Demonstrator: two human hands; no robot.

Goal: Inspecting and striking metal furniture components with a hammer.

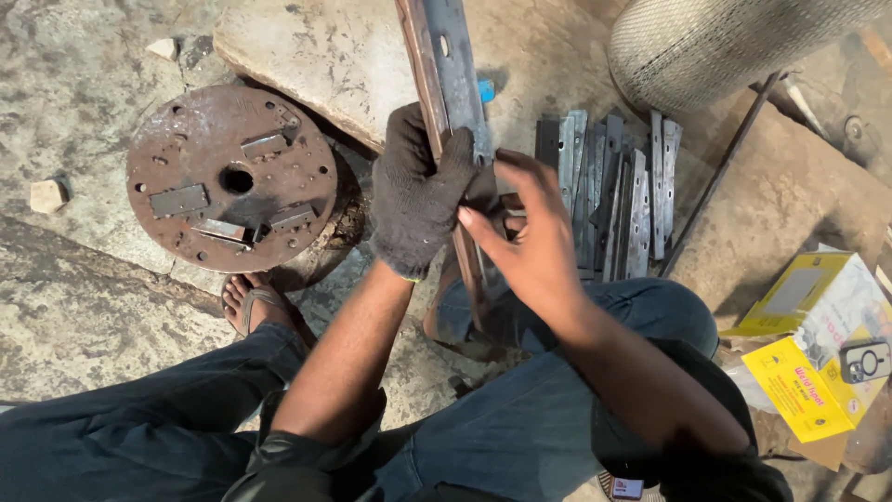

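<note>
My left hand (pixel 418 191), in a dark knit glove, grips a long steel angle bar (pixel 446 70) that runs from the top of the view down between my knees. My bare right hand (pixel 525 237) rests against the bar just right of the glove, fingers spread; I cannot tell if it holds anything small. Several short flat steel strips (pixel 609 200) lie in a heap just beyond my right hand.
A rusty round steel plate (pixel 232 177) with a centre hole and small welded pieces lies on the concrete floor at left, near my sandalled foot (pixel 260 307). A roll of wire mesh (pixel 725 42) sits top right, a thin rod (pixel 720 172) beside it. Yellow cartons (pixel 804 344) lie at right.
</note>
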